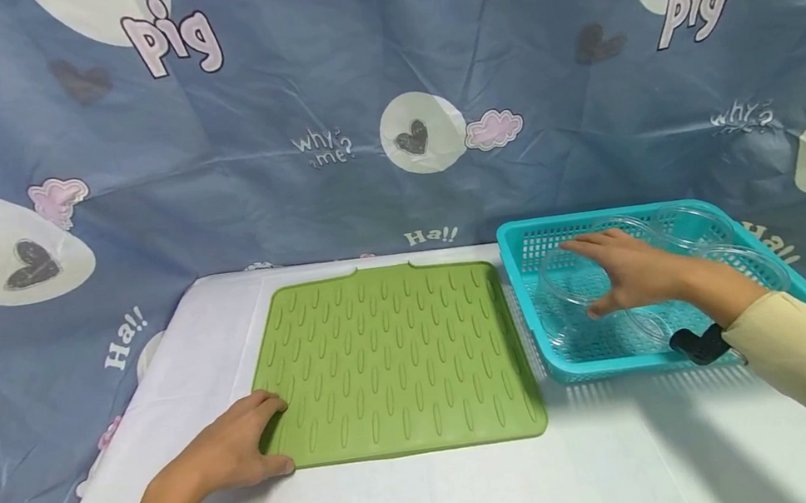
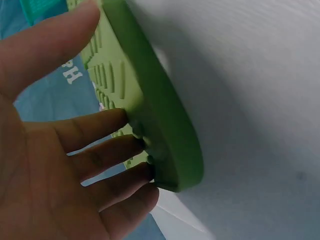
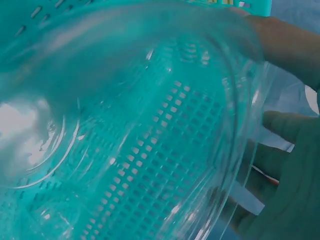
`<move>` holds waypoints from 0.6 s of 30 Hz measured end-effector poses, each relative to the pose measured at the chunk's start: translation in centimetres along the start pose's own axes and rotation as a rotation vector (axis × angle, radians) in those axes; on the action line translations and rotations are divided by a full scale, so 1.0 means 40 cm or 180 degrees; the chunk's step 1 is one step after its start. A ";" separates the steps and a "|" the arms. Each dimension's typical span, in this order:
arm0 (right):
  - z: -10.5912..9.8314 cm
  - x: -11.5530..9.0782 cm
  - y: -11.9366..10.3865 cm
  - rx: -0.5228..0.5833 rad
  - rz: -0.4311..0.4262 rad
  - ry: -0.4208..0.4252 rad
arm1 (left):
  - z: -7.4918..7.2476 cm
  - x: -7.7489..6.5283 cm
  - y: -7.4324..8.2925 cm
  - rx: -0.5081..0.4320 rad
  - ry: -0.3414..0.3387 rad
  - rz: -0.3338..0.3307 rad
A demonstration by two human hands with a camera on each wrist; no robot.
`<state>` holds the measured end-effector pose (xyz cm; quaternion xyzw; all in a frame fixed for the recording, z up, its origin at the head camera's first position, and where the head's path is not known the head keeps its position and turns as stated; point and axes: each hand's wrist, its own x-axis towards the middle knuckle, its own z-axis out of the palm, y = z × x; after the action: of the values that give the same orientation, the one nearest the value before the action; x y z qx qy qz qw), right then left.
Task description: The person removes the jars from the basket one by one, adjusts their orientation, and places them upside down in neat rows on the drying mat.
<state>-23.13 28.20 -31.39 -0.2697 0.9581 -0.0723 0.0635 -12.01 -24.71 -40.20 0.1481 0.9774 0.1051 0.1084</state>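
A green ribbed mat (image 1: 394, 362) lies flat on the white table. My left hand (image 1: 234, 448) rests at its near left corner, fingers extended; in the left wrist view the fingertips (image 2: 142, 172) meet the raised green rim (image 2: 185, 150). On the right, my right hand (image 1: 635, 269) reaches over a turquoise basket (image 1: 598, 367), thumb and fingers spread around a clear round bowl (image 1: 554, 287). The right wrist view has that hand (image 3: 285, 170) gripping the side of the transparent bowl (image 3: 232, 115), its fingers partly seen through the wall.
Other clear round containers (image 1: 694, 220) sit in the basket's back and right parts. White cloth (image 1: 478, 494) covers the table. Behind it hangs a blue printed curtain (image 1: 336, 201). The basket stands right beside the mat's right edge.
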 end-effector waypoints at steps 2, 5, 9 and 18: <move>-0.002 0.003 -0.001 -0.0021 0.0022 -0.0037 | 0.001 0.001 0.001 0.0002 -0.0009 -0.0033; -0.003 0.006 -0.003 -0.0018 0.0033 -0.0071 | 0.001 0.004 0.004 0.0025 -0.0012 -0.0086; 0.000 0.007 -0.004 -0.0045 -0.0002 -0.0068 | 0.003 0.001 0.005 0.0018 -0.0002 -0.0115; -0.009 0.011 0.002 -0.0032 0.0027 -0.0062 | 0.000 0.002 0.003 -0.0012 0.0081 -0.0097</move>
<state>-23.62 28.06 -31.10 -0.2667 0.9589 -0.0645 0.0718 -12.05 -24.59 -40.18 0.1316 0.9806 0.1071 0.0978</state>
